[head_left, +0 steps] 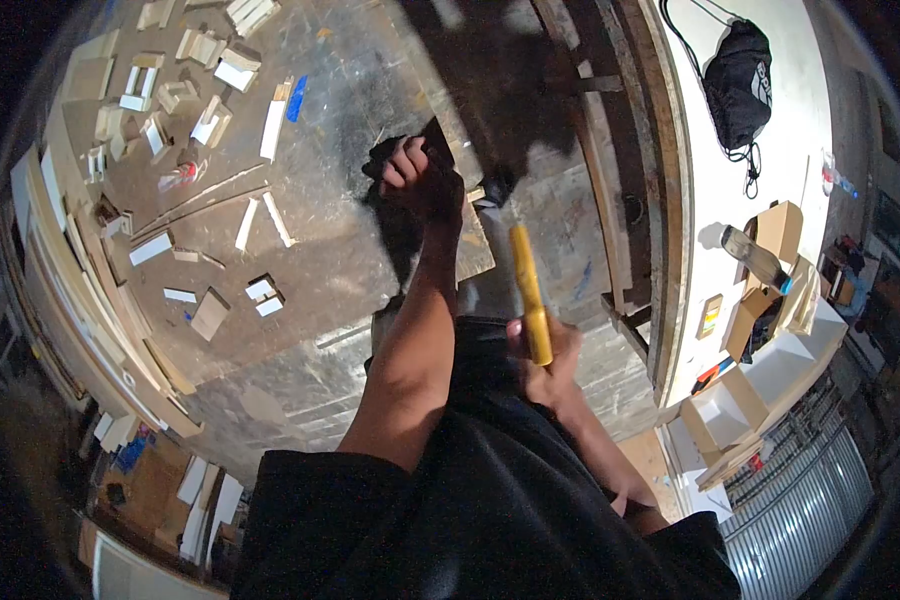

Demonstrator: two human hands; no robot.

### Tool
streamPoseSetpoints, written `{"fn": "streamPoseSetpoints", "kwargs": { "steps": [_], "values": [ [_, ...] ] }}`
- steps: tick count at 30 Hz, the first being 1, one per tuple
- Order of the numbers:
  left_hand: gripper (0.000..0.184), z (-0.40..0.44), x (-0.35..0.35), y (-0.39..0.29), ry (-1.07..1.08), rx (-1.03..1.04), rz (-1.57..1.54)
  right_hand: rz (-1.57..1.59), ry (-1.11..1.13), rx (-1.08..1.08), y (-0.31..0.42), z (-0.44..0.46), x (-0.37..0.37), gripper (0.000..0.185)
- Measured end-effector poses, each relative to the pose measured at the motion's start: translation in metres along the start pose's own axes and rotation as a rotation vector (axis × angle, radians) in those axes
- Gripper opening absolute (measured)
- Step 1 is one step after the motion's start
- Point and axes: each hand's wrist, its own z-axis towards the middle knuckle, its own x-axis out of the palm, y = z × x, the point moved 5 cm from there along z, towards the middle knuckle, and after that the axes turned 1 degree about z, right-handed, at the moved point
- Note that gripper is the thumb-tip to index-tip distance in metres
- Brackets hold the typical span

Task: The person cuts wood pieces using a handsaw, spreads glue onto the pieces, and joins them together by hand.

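My right hand [558,352] is wrapped round the yellow handle of a hammer [528,285]. Its dark head end, farther up, is blurred and partly lost in shadow. Ahead and to the left, my left hand [410,172] is closed, its fingers curled. A dark flat piece [437,143] shows at its far side, but what the fingers grip is hidden. Between the hammer and my left forearm, a light wooden edge [477,258] catches the light beside the dark area below.
Several small wood and white pieces [262,295] lie on the worn surface [330,240] at left, near a blue strip [297,98]. At right, a white tabletop [705,190] bears a black drawstring bag [738,85], a brush [755,258] and a cardboard box [778,232].
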Motion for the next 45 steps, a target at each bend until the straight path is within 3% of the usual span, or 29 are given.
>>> {"fn": "streamPoseSetpoints", "kwargs": {
  "steps": [3, 5, 8, 12, 25, 28, 34, 37, 39, 43, 45],
  "values": [
    [0.019, -0.001, -0.007, -0.005, 0.03, -0.004, -0.022, 0.127, -0.087, 0.059, 0.002, 0.009, -0.014, 0.038],
    [0.018, 0.001, -0.003, -0.006, 0.065, -0.053, 0.017, 0.121, -0.008, 0.152, -0.002, 0.014, -0.013, 0.04],
    [0.015, -0.008, 0.016, 0.003, -0.124, -0.025, 0.088, 0.14, -0.01, 0.164, -0.023, 0.006, 0.002, 0.042],
    [0.016, -0.005, 0.011, -0.002, -0.115, -0.049, 0.076, 0.138, 0.074, 0.286, -0.018, 0.007, 0.003, 0.041],
    [0.025, -0.003, 0.001, -0.003, 0.008, -0.038, 0.009, 0.177, 0.127, 0.333, -0.003, 0.016, 0.006, 0.026],
    [0.025, 0.0, 0.0, -0.002, 0.039, -0.028, -0.002, 0.196, 0.107, 0.201, 0.013, 0.027, 0.01, 0.023],
    [0.025, -0.004, 0.006, -0.001, 0.081, -0.017, 0.022, 0.275, 0.163, 0.325, 0.015, 0.026, 0.006, 0.019],
    [0.028, -0.002, 0.002, -0.004, 0.021, -0.023, 0.021, 0.151, 0.147, 0.211, 0.021, 0.026, -0.003, 0.018],
    [0.029, -0.007, -0.004, -0.004, -0.025, -0.01, -0.006, 0.085, 0.246, 0.299, 0.014, 0.02, -0.003, 0.018],
    [0.029, -0.003, -0.001, -0.003, 0.051, -0.031, 0.022, 0.114, 0.22, 0.376, 0.016, 0.025, 0.002, 0.016],
    [0.029, -0.005, 0.001, -0.003, 0.061, -0.028, 0.019, 0.217, 0.088, 0.195, 0.022, 0.03, -0.004, 0.027]
  ]
}}
